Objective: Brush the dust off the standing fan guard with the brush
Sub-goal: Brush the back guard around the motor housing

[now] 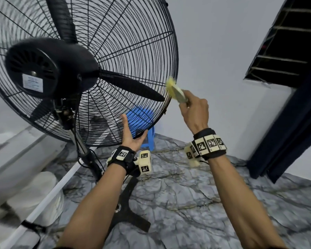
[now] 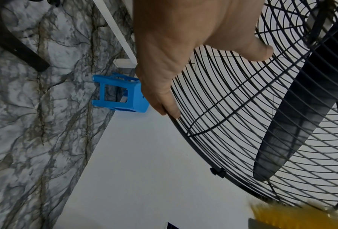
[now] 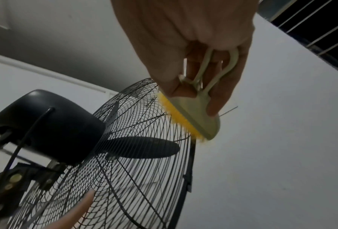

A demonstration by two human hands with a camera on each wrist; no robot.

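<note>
At the left of the head view stands the fan [image 1: 65, 69], seen from behind, its dark motor housing [image 1: 48, 69] in the upper left and its wire guard [image 1: 133, 42] spreading across to the middle of the frame, tilted on a pole [image 1: 83, 150] that runs down to a cross-shaped base [image 1: 129, 209] on the marbled floor [image 1: 196, 203]. Lower centre, the left hand [image 1: 131, 135] lies spread against the bottom rim of the guard, fingers straight and thumb out, gripping nothing; the left wrist view shows the fingertips [image 2: 172, 111] resting along the outer ring, which looks like steadying. Behind the wires a blue stool [image 1: 142, 123] stands on the floor by the wall. Right of centre, the right hand [image 1: 194, 112] is curled round the handle of the brush [image 1: 176, 90], and its yellow bristles [image 3: 176, 117] press on the right edge of the guard, near the tip of one blade [image 1: 136, 88]. The brush is blurred, so the stroke seems to be under way. As for progress, the work is clearly in the brushing stage at the right rim, but dust is too fine to see on the black wires, so how much of the guard is already clean cannot be told; the upper and left parts are untouched at this moment. At far right a dark window [image 1: 285, 42] breaks the white wall.
</note>
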